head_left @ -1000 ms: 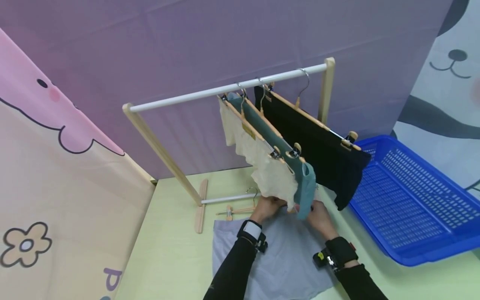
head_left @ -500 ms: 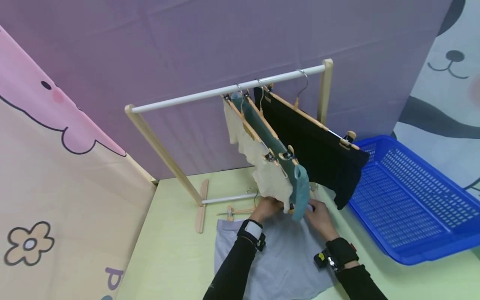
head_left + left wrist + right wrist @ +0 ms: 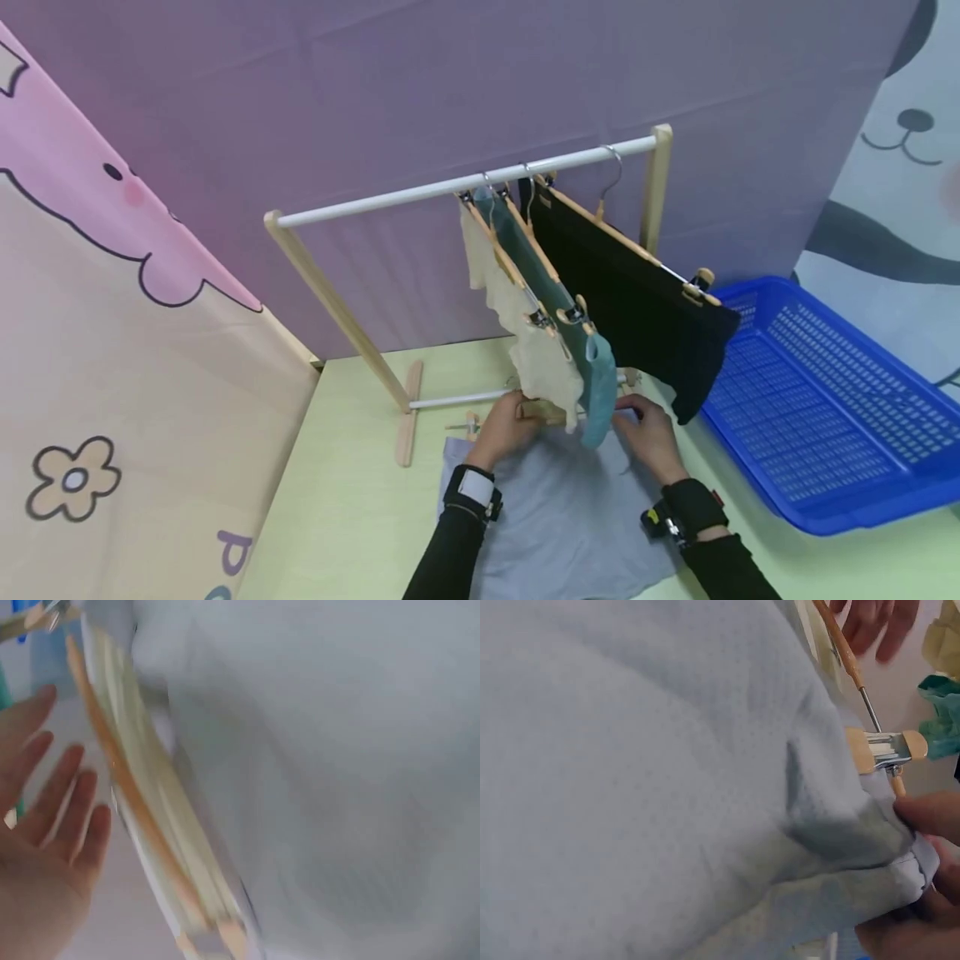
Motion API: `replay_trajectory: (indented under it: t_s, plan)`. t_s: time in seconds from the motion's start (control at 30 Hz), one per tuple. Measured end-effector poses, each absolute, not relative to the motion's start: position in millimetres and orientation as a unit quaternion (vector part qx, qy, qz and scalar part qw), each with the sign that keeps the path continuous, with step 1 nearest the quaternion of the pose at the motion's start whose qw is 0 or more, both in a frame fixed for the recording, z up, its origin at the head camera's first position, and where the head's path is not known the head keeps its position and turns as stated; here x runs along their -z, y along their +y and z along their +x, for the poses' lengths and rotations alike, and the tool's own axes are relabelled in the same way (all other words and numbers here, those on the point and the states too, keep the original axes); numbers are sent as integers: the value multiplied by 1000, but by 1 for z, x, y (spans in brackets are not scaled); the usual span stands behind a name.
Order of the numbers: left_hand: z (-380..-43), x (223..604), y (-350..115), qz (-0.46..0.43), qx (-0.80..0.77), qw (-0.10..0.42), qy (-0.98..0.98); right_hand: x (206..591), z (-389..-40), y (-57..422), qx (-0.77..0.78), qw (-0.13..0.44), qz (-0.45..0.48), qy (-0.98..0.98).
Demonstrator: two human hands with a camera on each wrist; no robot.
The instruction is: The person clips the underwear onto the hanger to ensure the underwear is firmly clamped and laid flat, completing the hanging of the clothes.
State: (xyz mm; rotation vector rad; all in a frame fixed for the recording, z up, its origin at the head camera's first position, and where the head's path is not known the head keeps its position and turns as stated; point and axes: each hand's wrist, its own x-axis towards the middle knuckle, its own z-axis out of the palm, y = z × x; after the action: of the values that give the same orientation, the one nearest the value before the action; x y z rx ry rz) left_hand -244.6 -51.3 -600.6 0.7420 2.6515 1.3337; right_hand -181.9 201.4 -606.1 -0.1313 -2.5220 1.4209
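Observation:
A light grey garment (image 3: pixel 570 517) lies on the table, with a wooden clip hanger (image 3: pixel 127 780) along its waist edge. One hanger clip (image 3: pixel 885 748) bites the fabric near the corner. My right hand (image 3: pixel 651 437) pinches that corner between thumb and fingers, just past the clip. Beside the hanger bar, my left hand (image 3: pixel 52 825) has its fingers extended and apart from the garment. In the head view the left hand (image 3: pixel 508 429) is left of the hanging clothes, which cover part of the hanger.
A rack with a white rail (image 3: pixel 465 182) carries cream (image 3: pixel 543 358), teal (image 3: pixel 598 383) and black (image 3: pixel 637 308) garments on clip hangers, overhanging the hands. Right of it stands a blue basket (image 3: pixel 795 492). Another hanger's end (image 3: pixel 471 427) shows by the rack's lower bar (image 3: pixel 457 399).
My left hand has shifted left and come away from the garment's waist edge. The right hand has stayed near the same corner. The hanging cream and teal clothes have swung slightly.

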Motion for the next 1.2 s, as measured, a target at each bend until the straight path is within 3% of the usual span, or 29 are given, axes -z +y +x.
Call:
replay_trajectory:
  t_s: [0.2, 0.47, 0.73, 1.0, 1.2]
  plan:
    - [-228, 603, -89, 145, -383, -58, 910, 602, -180, 188, -420, 220, -7, -880]
    - [-210, 618, -126, 2, -369, -48, 928, 600, -172, 151, -380, 270, 39, -884]
    - [-205, 631, -140, -41, -354, -56, 933, 604, -167, 107, -471, 168, 44, -865]
    - [-205, 628, -143, -29, -349, 13, 937, 605, -184, 58, -403, 68, 135, -902]
    - [-207, 625, -148, -23, -388, 38, 921, 604, -209, 22, -297, 64, 198, -932]
